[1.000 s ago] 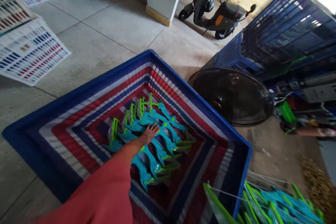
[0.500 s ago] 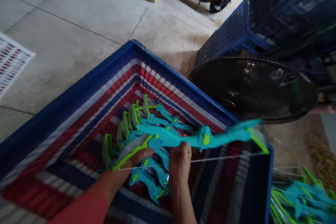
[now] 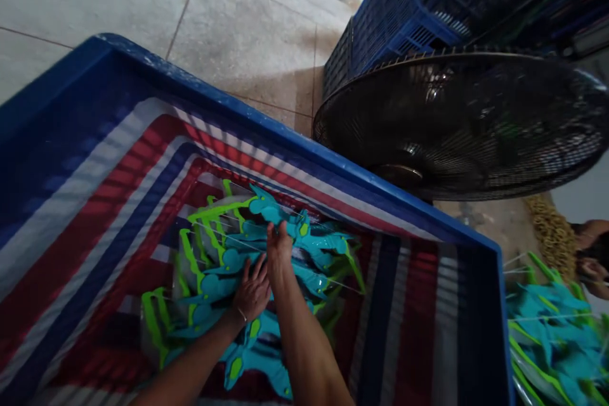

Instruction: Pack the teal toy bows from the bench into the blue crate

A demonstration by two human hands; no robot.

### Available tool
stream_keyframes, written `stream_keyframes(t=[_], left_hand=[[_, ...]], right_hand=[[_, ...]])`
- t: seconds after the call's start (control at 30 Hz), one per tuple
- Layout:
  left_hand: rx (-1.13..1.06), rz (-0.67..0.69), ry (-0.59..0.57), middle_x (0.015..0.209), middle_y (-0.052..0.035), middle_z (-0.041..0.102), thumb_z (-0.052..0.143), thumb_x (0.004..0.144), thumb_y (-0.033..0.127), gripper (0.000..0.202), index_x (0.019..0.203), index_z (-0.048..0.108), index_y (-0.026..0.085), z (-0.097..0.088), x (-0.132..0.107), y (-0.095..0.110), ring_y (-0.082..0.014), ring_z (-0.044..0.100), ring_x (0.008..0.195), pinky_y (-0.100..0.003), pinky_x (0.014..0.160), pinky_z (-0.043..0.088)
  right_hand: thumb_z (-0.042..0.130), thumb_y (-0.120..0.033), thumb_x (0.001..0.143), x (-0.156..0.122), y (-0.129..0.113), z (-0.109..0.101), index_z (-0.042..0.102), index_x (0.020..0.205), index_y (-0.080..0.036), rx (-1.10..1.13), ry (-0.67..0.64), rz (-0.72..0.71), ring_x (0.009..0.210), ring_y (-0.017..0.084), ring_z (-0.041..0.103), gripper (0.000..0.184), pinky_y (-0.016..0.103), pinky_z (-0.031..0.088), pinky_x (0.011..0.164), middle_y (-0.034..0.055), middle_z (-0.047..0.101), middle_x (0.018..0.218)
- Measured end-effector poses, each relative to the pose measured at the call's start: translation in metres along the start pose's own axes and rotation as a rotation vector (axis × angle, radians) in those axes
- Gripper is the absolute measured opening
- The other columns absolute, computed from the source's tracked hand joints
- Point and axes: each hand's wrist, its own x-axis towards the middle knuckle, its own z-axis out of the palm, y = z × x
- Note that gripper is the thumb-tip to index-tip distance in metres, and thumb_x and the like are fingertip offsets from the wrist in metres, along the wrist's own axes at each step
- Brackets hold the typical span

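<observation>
Both my arms reach down into a deep blue bin [image 3: 333, 168] lined with a red, white and blue striped sack. At its bottom lie several turquoise and lime-green toy bows [image 3: 214, 279] with thin strings, stacked side by side. My left hand [image 3: 251, 292] rests flat on the stack with its fingers spread. My right hand [image 3: 279, 252] is closed on the topmost toy bow [image 3: 304, 235], which lies across the far end of the stack.
A black fan grille [image 3: 466, 120] stands just beyond the bin's far right wall, with blue plastic crates [image 3: 380, 32] behind it. More turquoise and green bows [image 3: 552, 330] are heaped at the lower right. Another person's hand [image 3: 592, 260] shows at the right edge. Tiled floor lies beyond the bin.
The bow that my right hand held above the bin has come down onto the stack. My left hand has shifted onto the pile. The view has tipped downward and closer.
</observation>
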Motion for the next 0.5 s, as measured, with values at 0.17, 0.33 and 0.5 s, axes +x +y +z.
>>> stream_keyframes(t=[0.17,0.33,0.5], left_hand=[[-0.029,-0.062,0.053,0.142,-0.011,0.064,0.051,0.096,0.024,0.038,0.129,0.069,0.022,-0.004,0.0,0.007,-0.0276,0.033,0.153,-0.054,0.13,-0.008],[-0.013,-0.062,0.066,0.139,-0.011,0.066,0.051,0.095,0.024,0.035,0.124,0.072,0.021,-0.002,-0.002,0.007,-0.0267,0.034,0.152,-0.054,0.13,-0.007],[0.0,-0.051,0.05,0.14,-0.0104,0.065,0.054,0.093,0.024,0.035,0.123,0.072,0.021,-0.004,-0.004,0.005,-0.0269,0.032,0.154,-0.053,0.13,-0.009]], right_hand=[[0.058,-0.016,0.096,0.04,0.002,0.018,0.055,0.073,-0.019,0.0,0.06,0.117,0.062,0.011,0.065,0.024,0.025,0.062,0.068,-0.0027,0.061,0.064],[0.056,-0.016,0.099,0.047,0.009,0.026,0.055,0.074,-0.019,-0.047,0.074,0.155,0.059,0.011,0.064,0.025,0.025,0.062,0.066,-0.0024,0.062,0.064],[0.054,-0.017,0.1,0.043,0.005,0.03,0.052,0.071,-0.019,-0.111,0.065,0.146,0.058,0.011,0.062,0.029,0.025,0.062,0.067,-0.0036,0.059,0.06]])
